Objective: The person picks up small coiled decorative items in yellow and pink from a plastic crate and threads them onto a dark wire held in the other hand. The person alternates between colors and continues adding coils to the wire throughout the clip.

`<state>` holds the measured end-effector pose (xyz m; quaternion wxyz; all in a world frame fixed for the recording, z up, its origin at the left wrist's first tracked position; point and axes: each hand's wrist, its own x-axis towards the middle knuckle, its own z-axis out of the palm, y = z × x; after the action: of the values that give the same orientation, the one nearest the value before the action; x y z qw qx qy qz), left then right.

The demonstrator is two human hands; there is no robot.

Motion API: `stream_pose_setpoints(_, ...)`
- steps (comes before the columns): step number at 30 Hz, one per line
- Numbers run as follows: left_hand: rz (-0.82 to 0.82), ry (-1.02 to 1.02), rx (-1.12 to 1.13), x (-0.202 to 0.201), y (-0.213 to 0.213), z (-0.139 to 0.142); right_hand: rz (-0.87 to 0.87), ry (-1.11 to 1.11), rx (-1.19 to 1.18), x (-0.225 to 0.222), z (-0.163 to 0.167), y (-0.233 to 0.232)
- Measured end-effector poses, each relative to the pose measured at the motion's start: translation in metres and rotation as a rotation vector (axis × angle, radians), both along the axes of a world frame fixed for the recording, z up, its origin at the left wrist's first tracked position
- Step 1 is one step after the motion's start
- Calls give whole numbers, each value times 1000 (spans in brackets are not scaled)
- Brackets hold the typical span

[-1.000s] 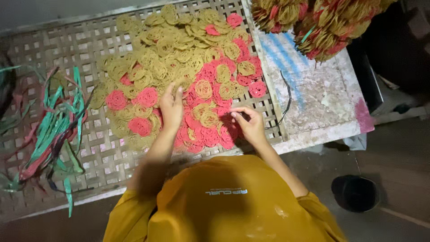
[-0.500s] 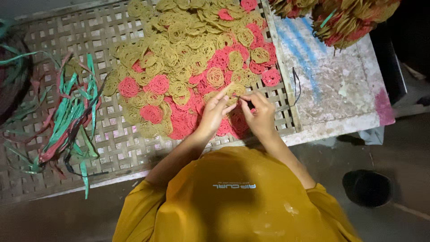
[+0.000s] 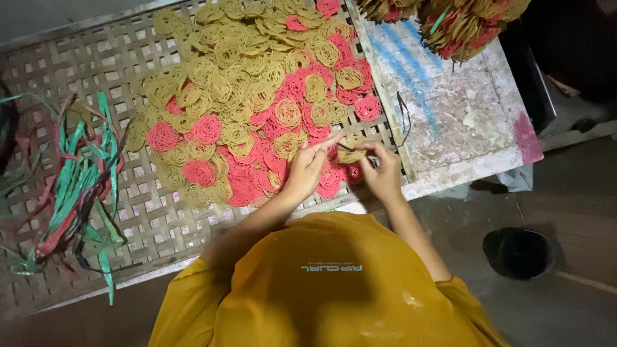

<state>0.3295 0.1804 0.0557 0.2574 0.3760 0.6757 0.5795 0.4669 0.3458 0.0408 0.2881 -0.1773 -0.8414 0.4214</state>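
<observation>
Many yellow and pink coil-shaped crackers [image 3: 257, 96] lie spread on a woven bamboo tray [image 3: 96, 64]. My left hand [image 3: 307, 168] and my right hand [image 3: 380, 172] meet above the tray's near right corner. The right hand pinches one yellow coil [image 3: 350, 154]. My left hand's fingertips pinch what looks like a thin dark strand [image 3: 342, 147] running to that coil. Pink coils [image 3: 331, 183] lie right under both hands. My yellow shirt [image 3: 328, 283] fills the lower middle.
Green and red plastic strips [image 3: 71, 186] lie heaped on the tray's left side. Bundles of strung coils [image 3: 463, 26] sit at the top right on a worn white board [image 3: 463, 122]. A loose dark strand [image 3: 403, 115] lies on it. A black round object [image 3: 517, 252] stands on the floor.
My hands lifted off the pile of pink coils and came together. The right hand picked up a yellow coil, and the left hand's fingers closed in on it.
</observation>
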Motion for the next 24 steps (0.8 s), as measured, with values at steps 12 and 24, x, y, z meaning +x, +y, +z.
stream_pose_setpoints(12, -95, 118, 70, 20, 32, -22, 79, 99, -292, 3, 6, 9)
stream_pose_setpoints(24, 324, 981, -268, -85, -5, -14, -100, 43, -489, -19, -17, 2)
